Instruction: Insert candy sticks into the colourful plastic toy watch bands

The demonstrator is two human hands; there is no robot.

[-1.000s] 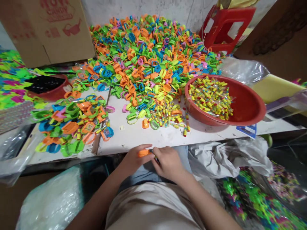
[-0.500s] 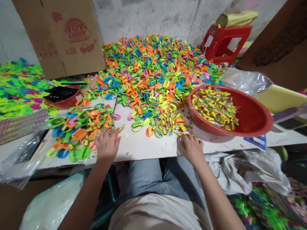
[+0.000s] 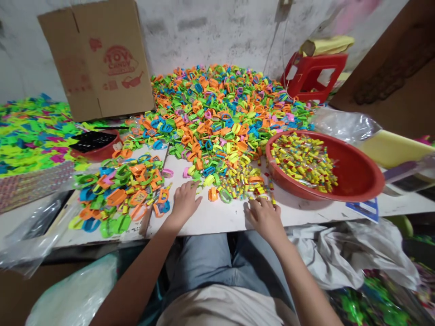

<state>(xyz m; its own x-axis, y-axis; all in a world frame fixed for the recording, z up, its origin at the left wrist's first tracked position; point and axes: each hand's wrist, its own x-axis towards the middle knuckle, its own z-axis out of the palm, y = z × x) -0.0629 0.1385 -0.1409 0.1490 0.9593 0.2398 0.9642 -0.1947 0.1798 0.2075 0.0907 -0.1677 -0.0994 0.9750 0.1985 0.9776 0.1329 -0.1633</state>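
My left hand (image 3: 185, 201) lies on the white table (image 3: 210, 217) with its fingers stretched toward loose green and yellow plastic ring pieces (image 3: 197, 177); it holds nothing. My right hand (image 3: 263, 215) rests at the table's front edge. Its fingertips are bent down onto scattered small yellow candy tubes (image 3: 243, 185), and what they pinch is hidden. A large heap of orange, green, blue and yellow plastic pieces (image 3: 220, 104) fills the back of the table. To the left of my left hand lies a smaller pile of larger coloured pieces (image 3: 118, 190).
A red basin (image 3: 356, 190) of yellow candy tubes (image 3: 306, 160) stands right of my hands. Behind are a cardboard box (image 3: 102, 59), a small red bowl (image 3: 95, 151) and a red stool (image 3: 312, 72). Plastic bags (image 3: 333, 249) hang below the table's right edge.
Both hands came up from my lap, where they held an orange piece. The left hand went to the left pile, then moved right to the loose pieces. The right hand stays at the candy tubes.
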